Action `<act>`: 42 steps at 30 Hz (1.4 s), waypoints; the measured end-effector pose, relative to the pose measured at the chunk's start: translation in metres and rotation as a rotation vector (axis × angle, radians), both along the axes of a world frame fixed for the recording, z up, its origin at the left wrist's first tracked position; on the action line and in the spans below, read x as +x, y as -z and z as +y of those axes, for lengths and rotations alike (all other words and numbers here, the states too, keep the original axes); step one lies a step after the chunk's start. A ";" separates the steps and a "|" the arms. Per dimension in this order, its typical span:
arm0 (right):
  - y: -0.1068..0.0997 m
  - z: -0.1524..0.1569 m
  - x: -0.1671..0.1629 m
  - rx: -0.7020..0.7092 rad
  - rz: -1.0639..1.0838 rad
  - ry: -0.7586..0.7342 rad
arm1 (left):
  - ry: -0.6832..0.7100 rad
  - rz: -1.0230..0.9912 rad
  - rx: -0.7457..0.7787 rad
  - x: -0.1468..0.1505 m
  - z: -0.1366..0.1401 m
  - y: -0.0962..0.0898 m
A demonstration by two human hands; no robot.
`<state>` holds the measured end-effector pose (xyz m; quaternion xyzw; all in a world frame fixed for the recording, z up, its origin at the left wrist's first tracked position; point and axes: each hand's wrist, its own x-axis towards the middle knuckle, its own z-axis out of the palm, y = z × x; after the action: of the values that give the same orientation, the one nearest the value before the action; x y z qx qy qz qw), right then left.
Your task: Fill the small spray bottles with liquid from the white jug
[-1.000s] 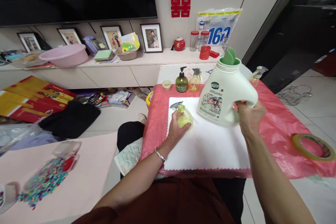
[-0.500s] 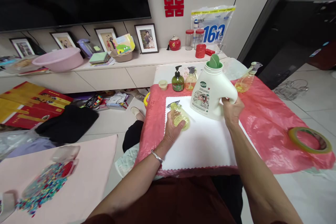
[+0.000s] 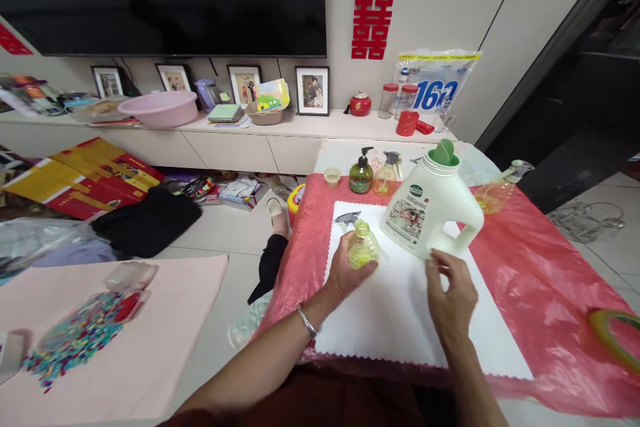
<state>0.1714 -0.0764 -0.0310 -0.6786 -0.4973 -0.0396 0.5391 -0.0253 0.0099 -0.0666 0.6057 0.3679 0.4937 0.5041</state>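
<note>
My left hand (image 3: pixel 349 265) is wrapped round a small clear yellow-green bottle (image 3: pixel 364 247) with an uncapped neck and a little liquid at its bottom. Just behind it a grey trigger sprayer head (image 3: pixel 349 217) lies on the white mat (image 3: pixel 395 307). A large white detergent jug (image 3: pixel 425 203) stands upright to the right, a green scoop-like piece (image 3: pixel 443 151) in its mouth. My right hand (image 3: pixel 453 297) is in front of the jug's base, off the handle, its fingers bent and apart with nothing seen in them.
Behind the mat stand a green pump bottle (image 3: pixel 361 173), an orange-tinted spray bottle (image 3: pixel 385 177) and a small lidded cup (image 3: pixel 332 177). Another spray bottle (image 3: pixel 495 193) is right of the jug. A tape roll (image 3: pixel 617 340) lies at the right. Beads (image 3: pixel 80 337) are scattered on a pink surface.
My right hand has let go of the jug's handle and moved down towards me. The bottle in my left hand is now more upright, its open neck showing. The view has shifted left and up.
</note>
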 end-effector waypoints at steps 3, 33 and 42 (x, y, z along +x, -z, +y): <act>0.002 0.012 -0.018 -0.123 -0.085 -0.261 | -0.016 -0.022 -0.017 -0.005 -0.008 -0.005; -0.056 0.078 -0.047 -0.175 0.691 -0.560 | -0.144 0.107 0.052 -0.037 -0.028 0.008; -0.121 0.042 -0.047 0.357 0.927 -0.574 | -0.034 0.111 0.042 -0.011 -0.027 0.006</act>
<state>0.1241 -0.0344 0.0896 -0.3611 -0.3588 0.3268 0.7962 -0.0366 -0.0170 -0.0722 0.6362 0.3949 0.4755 0.4617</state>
